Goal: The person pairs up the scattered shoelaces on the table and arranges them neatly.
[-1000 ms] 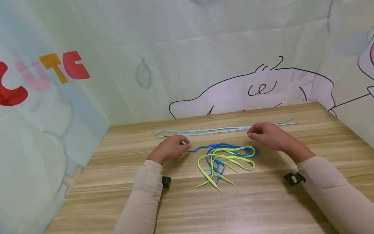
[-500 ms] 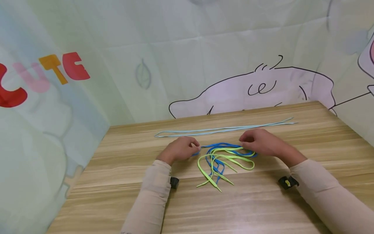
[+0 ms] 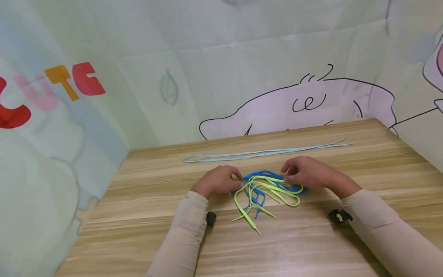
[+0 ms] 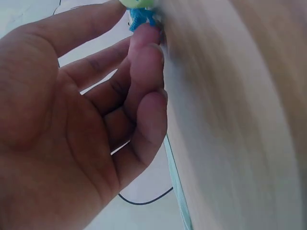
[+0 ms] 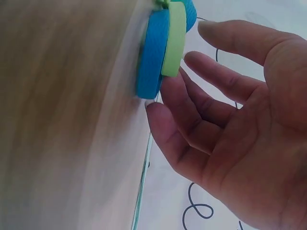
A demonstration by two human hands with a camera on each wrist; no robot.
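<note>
A tangle of a blue shoelace [image 3: 258,172] and a yellow-green shoelace [image 3: 247,217] lies on the wooden table [image 3: 270,254] between the two hands. At the tangle's left edge is my left hand [image 3: 221,180], fingers loosely bent; in the left wrist view its fingertips [image 4: 147,33] meet the blue lace, with yellow-green lace by the thumb tip. My right hand [image 3: 306,172] is at the right side of the tangle, thumb and fingers apart. The right wrist view has its fingertips [image 5: 158,108] against the loops, the thumb [image 5: 225,33] standing off them.
Behind the tangle a pale blue shoelace [image 3: 266,152] stretches doubled across the table, near its back edge. A printed cloth [image 3: 235,77] hangs behind and to the left of the table. A small black device [image 3: 340,216] sits at the right wrist.
Both hands have come in toward the tangle, the left one moving right and the right one left and nearer. The laces have bunched slightly, and one yellow-green tip has shifted nearer to me.
</note>
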